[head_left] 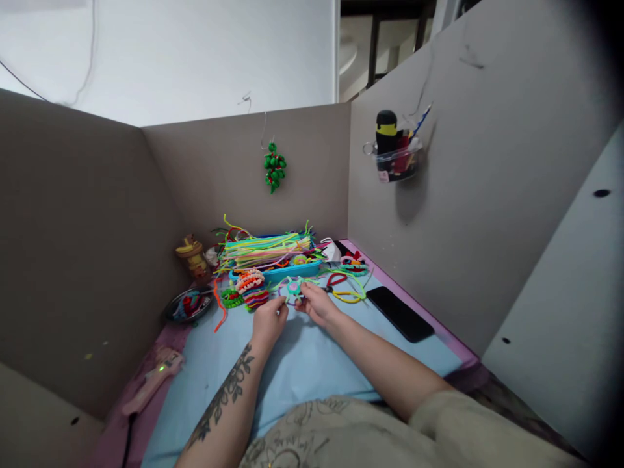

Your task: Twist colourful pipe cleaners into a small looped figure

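Observation:
Both hands hold a small round pipe-cleaner piece above the mat, with a teal, petal-like middle, a pinkish centre and a purple outer ring. My left hand pinches its lower left edge between thumb and fingers. On the opposite side, my right hand is closed on the right edge. A small dark tip shows just beyond the right hand; what it belongs to is hidden. Left of the piece lie an orange-and-white coiled pipe-cleaner piece and a striped bundle.
Behind the hands stands a blue tray heaped with pipe cleaners. A black phone lies right, a pink glue gun left. A dark bowl and a brown cup sit by the left partition. Yellow-green loops lie right of the hands.

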Demonstrator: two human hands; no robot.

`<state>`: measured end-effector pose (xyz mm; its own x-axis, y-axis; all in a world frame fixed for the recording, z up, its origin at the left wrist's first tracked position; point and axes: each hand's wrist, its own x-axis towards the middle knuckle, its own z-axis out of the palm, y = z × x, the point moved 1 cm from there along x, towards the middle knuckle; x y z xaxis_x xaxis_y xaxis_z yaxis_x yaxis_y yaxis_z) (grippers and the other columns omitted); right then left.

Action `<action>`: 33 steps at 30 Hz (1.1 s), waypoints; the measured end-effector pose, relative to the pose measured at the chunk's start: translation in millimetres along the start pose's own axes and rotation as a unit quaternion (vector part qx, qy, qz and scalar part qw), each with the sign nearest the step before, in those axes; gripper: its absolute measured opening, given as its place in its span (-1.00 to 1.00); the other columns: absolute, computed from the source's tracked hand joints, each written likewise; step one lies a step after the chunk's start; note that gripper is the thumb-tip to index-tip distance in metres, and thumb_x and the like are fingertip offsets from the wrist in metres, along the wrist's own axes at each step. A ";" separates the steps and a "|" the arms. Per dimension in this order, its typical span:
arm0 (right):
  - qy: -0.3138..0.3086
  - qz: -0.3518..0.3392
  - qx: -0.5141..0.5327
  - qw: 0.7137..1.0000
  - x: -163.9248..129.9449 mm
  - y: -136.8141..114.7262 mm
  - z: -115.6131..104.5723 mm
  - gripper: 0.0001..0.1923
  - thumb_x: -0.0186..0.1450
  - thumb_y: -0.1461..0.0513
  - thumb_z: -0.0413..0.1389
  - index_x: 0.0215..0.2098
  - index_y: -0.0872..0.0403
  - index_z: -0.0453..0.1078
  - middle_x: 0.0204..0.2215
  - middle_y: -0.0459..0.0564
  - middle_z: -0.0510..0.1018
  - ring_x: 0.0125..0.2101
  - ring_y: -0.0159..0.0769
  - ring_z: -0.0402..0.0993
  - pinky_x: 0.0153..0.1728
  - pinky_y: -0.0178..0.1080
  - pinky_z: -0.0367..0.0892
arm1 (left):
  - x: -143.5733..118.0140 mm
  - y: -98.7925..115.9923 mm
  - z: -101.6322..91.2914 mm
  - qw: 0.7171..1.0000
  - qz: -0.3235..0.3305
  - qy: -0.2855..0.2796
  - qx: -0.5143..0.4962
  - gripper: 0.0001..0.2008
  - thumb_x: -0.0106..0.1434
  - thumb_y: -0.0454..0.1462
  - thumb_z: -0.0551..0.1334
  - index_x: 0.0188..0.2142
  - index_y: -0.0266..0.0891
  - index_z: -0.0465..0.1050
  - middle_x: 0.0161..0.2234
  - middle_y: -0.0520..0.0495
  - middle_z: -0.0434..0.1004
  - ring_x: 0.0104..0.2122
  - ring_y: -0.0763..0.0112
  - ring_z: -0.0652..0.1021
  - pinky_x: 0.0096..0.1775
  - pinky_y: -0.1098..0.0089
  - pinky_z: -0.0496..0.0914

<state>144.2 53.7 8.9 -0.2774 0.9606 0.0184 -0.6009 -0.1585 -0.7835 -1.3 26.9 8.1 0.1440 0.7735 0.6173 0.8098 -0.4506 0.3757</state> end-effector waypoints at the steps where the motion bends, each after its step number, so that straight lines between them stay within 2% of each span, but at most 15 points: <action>1: 0.001 -0.003 -0.004 1.000 0.0 -0.1 -0.1 -0.67 0.04 0.05 0.20 -0.47 0.06 0.20 -0.61 -0.20 0.32 -0.65 -0.50 0.26 -0.59 -0.35 0.27 | 0.5 -0.7 -0.6 1.000 -0.006 0.004 -0.013 -0.79 0.13 -0.33 0.10 -0.31 -0.22 0.50 -0.39 -0.08 0.57 -0.43 0.38 0.53 -0.34 0.44 0.35; 7: 0.002 -0.050 -0.055 0.997 1.7 -0.3 -1.0 -0.60 -0.02 -0.02 0.21 -0.50 0.06 0.17 -0.62 -0.21 0.30 -0.60 -0.47 0.29 -0.51 -0.32 0.28 | 2.3 3.8 -2.8 0.992 -0.060 0.027 -0.111 -0.72 0.14 -0.29 0.10 -0.13 -0.23 0.39 -0.41 -0.05 0.53 -0.50 0.45 0.49 -0.41 0.46 0.34; 10: 0.002 -0.069 -0.092 0.993 1.7 0.0 -1.3 -0.60 0.00 -0.02 0.18 -0.53 0.06 0.13 -0.63 -0.22 0.26 -0.59 -0.47 0.28 -0.49 -0.32 0.28 | 2.7 9.5 -5.7 0.988 -0.059 0.090 -0.106 -0.80 0.15 -0.26 0.10 -0.24 -0.26 0.39 -0.39 -0.09 0.49 -0.44 0.41 0.47 -0.35 0.41 0.35; 12: -0.005 -0.074 -0.116 0.991 0.9 0.5 -1.2 -0.61 0.02 -0.01 0.17 -0.54 0.06 0.13 -0.63 -0.22 0.24 -0.58 -0.47 0.25 -0.49 -0.32 0.27 | 3.1 12.0 -7.3 0.985 -0.063 0.110 -0.119 -0.81 0.15 -0.24 0.11 -0.26 -0.27 0.38 -0.39 -0.09 0.46 -0.44 0.41 0.45 -0.35 0.40 0.34; 15: -0.024 -0.078 -0.148 0.986 -0.6 2.1 -1.0 -0.63 0.04 -0.01 0.15 -0.54 0.07 0.14 -0.59 -0.20 0.25 -0.55 -0.46 0.23 -0.47 -0.33 0.26 | 3.6 13.7 -6.6 0.972 -0.086 0.080 -0.202 -0.72 0.16 -0.22 0.12 -0.14 -0.25 0.35 -0.37 -0.07 0.49 -0.45 0.44 0.47 -0.42 0.46 0.34; 17: -0.029 -0.082 -0.168 0.982 -1.0 3.2 -1.4 -0.64 0.05 -0.01 0.13 -0.53 0.07 0.15 -0.58 -0.19 0.26 -0.54 -0.45 0.22 -0.47 -0.33 0.24 | 3.6 14.3 -4.7 0.963 -0.089 0.046 -0.250 -0.67 0.15 -0.22 0.14 -0.08 -0.23 0.36 -0.29 -0.09 0.52 -0.39 0.42 0.49 -0.41 0.47 0.36; 21: -0.012 -0.112 -0.202 0.973 1.4 4.5 -3.8 -0.69 0.06 0.03 0.14 -0.52 0.07 0.20 -0.59 -0.20 0.24 -0.54 -0.46 0.18 -0.47 -0.36 0.17 | 3.3 12.6 -0.1 0.949 -0.090 0.001 -0.303 -0.74 0.12 -0.22 0.18 -0.21 -0.25 0.50 -0.26 -0.11 0.55 -0.29 0.34 0.52 -0.27 0.39 0.39; 26: -0.014 -0.147 -0.213 0.966 4.0 1.1 -7.0 -0.83 0.05 0.16 0.14 -0.50 0.08 0.27 -0.59 -0.19 0.28 -0.51 -0.44 0.20 -0.43 -0.37 0.14 | 4.3 6.4 5.2 0.909 -0.165 0.017 -0.382 -0.72 0.06 -0.20 0.23 -0.25 -0.29 0.52 -0.32 -0.11 0.57 -0.32 0.33 0.53 -0.25 0.36 0.41; 29: -0.036 -0.176 -0.260 0.949 1.4 -3.7 -8.2 -0.85 0.03 0.18 0.16 -0.44 0.06 0.35 -0.37 -0.09 0.40 -0.28 -0.31 0.30 -0.27 -0.29 0.19 | 5.4 4.3 6.6 0.894 -0.192 0.020 -0.405 -0.69 0.04 -0.20 0.25 -0.23 -0.31 0.50 -0.30 -0.12 0.56 -0.31 0.33 0.53 -0.24 0.35 0.41; 31: -0.035 -0.189 -0.316 0.929 -1.0 -6.7 -9.0 -0.83 0.02 0.17 0.18 -0.41 0.04 0.38 -0.15 -0.04 0.36 -0.09 -0.21 0.24 -0.15 -0.21 0.17 | 5.6 3.4 7.3 0.889 -0.200 0.020 -0.412 -0.67 0.04 -0.19 0.24 -0.21 -0.32 0.49 -0.29 -0.13 0.56 -0.30 0.33 0.52 -0.24 0.35 0.41; 33: -0.028 -0.193 -0.359 0.913 -2.8 -8.5 -9.5 -0.83 0.03 0.16 0.18 -0.40 0.03 0.38 -0.03 -0.03 0.27 0.01 -0.17 0.16 -0.08 -0.14 0.13 | 5.4 2.7 8.2 0.887 -0.203 0.016 -0.415 -0.67 0.04 -0.19 0.24 -0.21 -0.32 0.49 -0.29 -0.13 0.56 -0.31 0.34 0.52 -0.25 0.35 0.41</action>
<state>157.3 54.6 9.6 -0.1992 0.8970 0.3947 -0.0207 0.3988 -0.9168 6.3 33.5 6.7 -0.0907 0.9396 0.3301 0.0911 -0.3223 0.9422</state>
